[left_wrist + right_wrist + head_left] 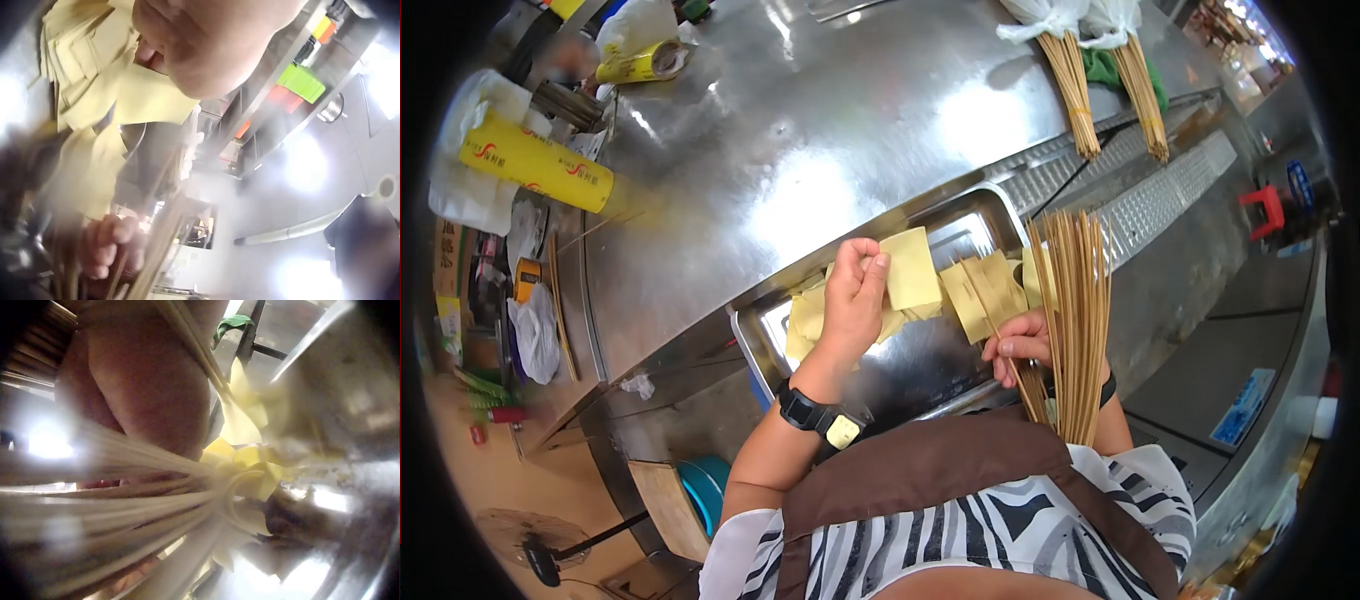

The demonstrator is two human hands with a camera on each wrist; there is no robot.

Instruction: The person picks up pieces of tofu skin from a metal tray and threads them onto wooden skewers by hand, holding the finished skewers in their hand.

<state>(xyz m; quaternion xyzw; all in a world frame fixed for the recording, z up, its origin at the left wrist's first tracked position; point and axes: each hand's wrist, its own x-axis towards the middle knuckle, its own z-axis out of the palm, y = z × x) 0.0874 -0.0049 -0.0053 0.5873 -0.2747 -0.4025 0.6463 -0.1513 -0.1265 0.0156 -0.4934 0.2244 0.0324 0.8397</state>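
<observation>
My left hand (856, 305) pinches a thin yellow square sheet (913, 270), like tofu skin, between thumb and fingers over a metal tray (745, 340). In my right hand (1022, 345) is a bamboo skewer (983, 298) that runs through another folded yellow sheet (972, 318). A thick bundle of bare skewers (1082, 300) stands against that hand and overlaps its wrist; in the right wrist view the skewers (125, 506) fan across the palm side. More stacked sheets (78, 50) lie beneath the left hand, partly hidden by it.
Two bundles of skewers (1070, 95) in white plastic bags lie at the back right of the steel counter (700, 200). Yellow film rolls (540, 165) are at the left. A red stool-like object (1262, 212) stands at the far right.
</observation>
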